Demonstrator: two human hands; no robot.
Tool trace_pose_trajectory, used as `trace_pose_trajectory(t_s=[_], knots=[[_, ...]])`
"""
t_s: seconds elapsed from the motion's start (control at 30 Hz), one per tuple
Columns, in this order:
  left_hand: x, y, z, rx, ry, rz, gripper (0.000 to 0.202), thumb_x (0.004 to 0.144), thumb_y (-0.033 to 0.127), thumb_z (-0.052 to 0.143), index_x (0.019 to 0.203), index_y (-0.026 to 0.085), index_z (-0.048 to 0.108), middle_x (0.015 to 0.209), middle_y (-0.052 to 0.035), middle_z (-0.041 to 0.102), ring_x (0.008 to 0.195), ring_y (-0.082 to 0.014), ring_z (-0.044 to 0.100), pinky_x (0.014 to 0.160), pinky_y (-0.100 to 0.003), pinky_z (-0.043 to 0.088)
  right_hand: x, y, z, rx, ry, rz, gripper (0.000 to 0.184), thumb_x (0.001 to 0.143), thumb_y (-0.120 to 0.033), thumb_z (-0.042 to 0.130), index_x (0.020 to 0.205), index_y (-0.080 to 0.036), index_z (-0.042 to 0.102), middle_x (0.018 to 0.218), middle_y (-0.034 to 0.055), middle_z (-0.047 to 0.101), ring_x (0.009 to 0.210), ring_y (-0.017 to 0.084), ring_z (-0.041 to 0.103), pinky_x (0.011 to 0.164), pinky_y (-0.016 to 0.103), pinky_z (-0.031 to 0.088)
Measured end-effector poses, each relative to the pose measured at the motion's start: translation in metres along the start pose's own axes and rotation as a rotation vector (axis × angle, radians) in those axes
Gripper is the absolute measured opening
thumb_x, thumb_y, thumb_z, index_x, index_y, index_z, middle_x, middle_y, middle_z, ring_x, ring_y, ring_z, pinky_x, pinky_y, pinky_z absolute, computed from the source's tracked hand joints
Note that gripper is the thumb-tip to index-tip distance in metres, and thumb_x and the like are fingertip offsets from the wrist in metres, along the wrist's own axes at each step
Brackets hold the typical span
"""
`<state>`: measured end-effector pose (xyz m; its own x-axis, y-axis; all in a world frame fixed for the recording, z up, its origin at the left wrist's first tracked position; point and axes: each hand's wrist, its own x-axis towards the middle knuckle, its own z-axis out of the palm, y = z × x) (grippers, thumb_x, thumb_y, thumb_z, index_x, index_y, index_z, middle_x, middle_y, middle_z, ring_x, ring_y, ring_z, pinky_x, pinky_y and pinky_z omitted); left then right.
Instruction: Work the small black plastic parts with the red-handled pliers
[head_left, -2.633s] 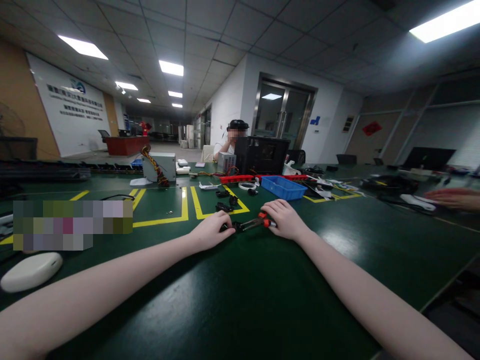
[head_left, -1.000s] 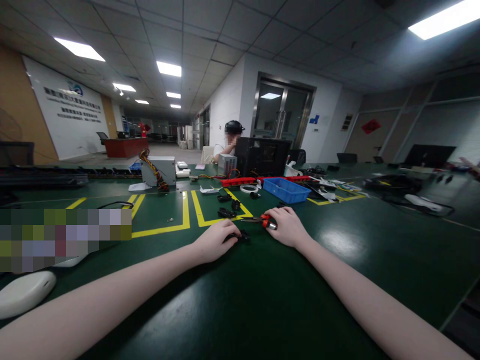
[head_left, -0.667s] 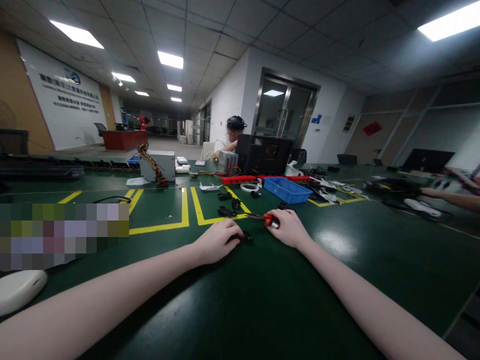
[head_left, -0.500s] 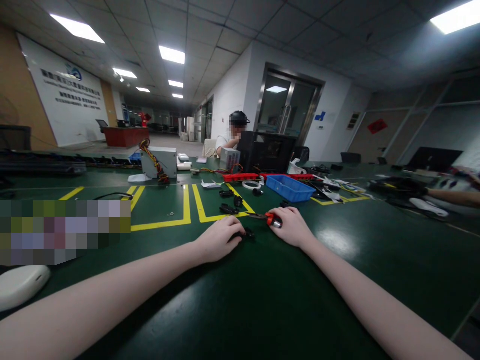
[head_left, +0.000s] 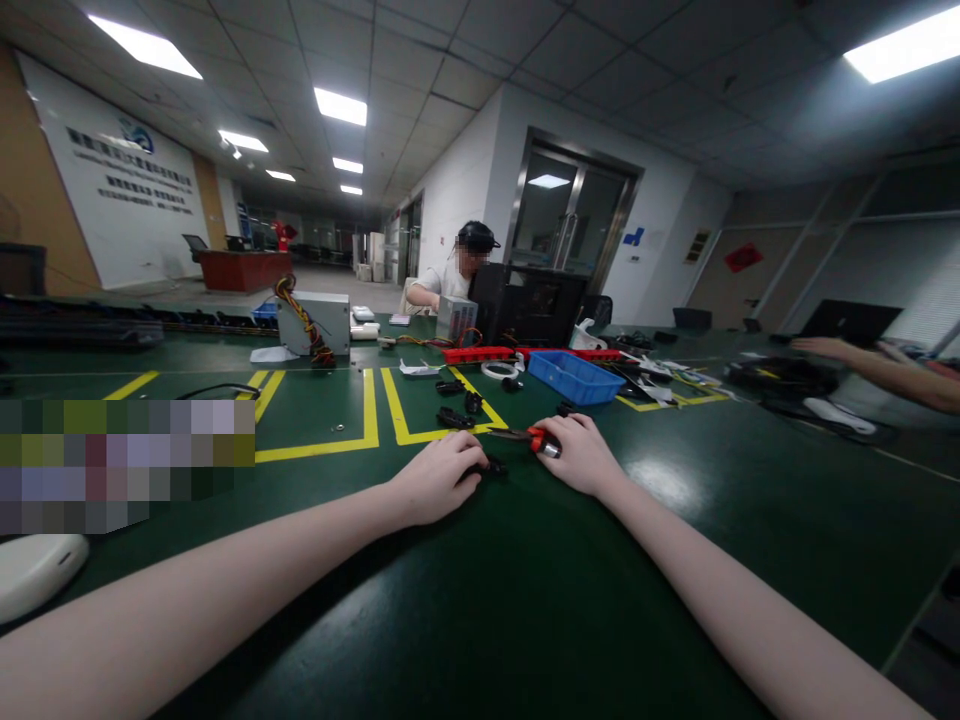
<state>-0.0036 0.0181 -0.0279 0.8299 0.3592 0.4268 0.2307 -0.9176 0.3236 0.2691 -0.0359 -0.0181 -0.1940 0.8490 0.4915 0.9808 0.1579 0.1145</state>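
My left hand [head_left: 433,480] rests on the green table [head_left: 487,620], its fingers curled over a small black part [head_left: 491,466] that pokes out at the fingertips. My right hand [head_left: 579,455] lies just to the right, closed round the red handles of a pair of pliers [head_left: 529,436]; the metal jaws point left toward the yellow floor-tape line [head_left: 420,437]. The two hands are a short gap apart. More small black parts [head_left: 452,418] lie just beyond the pliers.
A blue bin [head_left: 573,376], red strips [head_left: 474,354], a white tape roll [head_left: 496,371] and a black computer case [head_left: 526,310] stand farther back. A power supply with coloured wires [head_left: 311,324] sits at the left. A person [head_left: 457,272] sits across; another person's arm [head_left: 877,365] reaches in at right.
The pliers' jaws have come away from the black part under my left hand since the earliest frame. Both hands have barely moved in the last second. The arm at right has stretched farther in.
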Motion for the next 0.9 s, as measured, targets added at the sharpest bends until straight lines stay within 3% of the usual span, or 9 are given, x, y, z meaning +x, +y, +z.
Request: trace_pose_trajectory(t_s=[0.5, 0.73, 0.8, 0.9], knots=[[0.001, 0.003, 0.0, 0.025, -0.013, -0.01, 0.017, 0.09, 0.023, 0.051, 0.104, 0.019, 0.059, 0.114, -0.0086, 0.057, 0.106, -0.0237, 0.056, 0.096, -0.04, 0.046, -0.001, -0.002, -0.004, -0.025, -0.007, -0.035, 0.025, 0.077, -0.028, 0.055, 0.101, -0.022, 0.06, 0.097, 0.0056, 0.068, 0.095, 0.022, 0.059, 0.099, 0.043, 0.029], [-0.001, -0.001, 0.003, -0.028, 0.005, -0.026, 0.016, 0.09, 0.024, 0.053, 0.103, 0.019, 0.06, 0.114, -0.0083, 0.057, 0.104, -0.0224, 0.058, 0.095, -0.039, 0.047, -0.001, -0.006, -0.01, -0.044, 0.038, -0.079, 0.026, 0.076, -0.027, 0.056, 0.101, -0.019, 0.059, 0.1, 0.0073, 0.066, 0.094, 0.023, 0.056, 0.094, 0.04, 0.033], [-0.002, 0.003, -0.001, -0.062, 0.066, -0.06, 0.019, 0.088, 0.027, 0.055, 0.106, 0.019, 0.058, 0.116, -0.0086, 0.056, 0.106, -0.0233, 0.058, 0.097, -0.04, 0.046, -0.002, -0.005, -0.011, -0.063, 0.063, -0.092, 0.026, 0.077, -0.028, 0.055, 0.101, -0.019, 0.06, 0.1, 0.0081, 0.065, 0.094, 0.024, 0.056, 0.092, 0.04, 0.033], [-0.001, 0.019, -0.023, -0.181, 0.311, -0.086, 0.02, 0.089, 0.026, 0.054, 0.108, 0.018, 0.055, 0.118, -0.0092, 0.056, 0.11, -0.0233, 0.055, 0.099, -0.042, 0.045, -0.004, -0.001, -0.012, -0.073, 0.076, -0.092, 0.025, 0.077, -0.028, 0.055, 0.1, -0.019, 0.06, 0.101, 0.0085, 0.066, 0.094, 0.024, 0.056, 0.092, 0.04, 0.033]])
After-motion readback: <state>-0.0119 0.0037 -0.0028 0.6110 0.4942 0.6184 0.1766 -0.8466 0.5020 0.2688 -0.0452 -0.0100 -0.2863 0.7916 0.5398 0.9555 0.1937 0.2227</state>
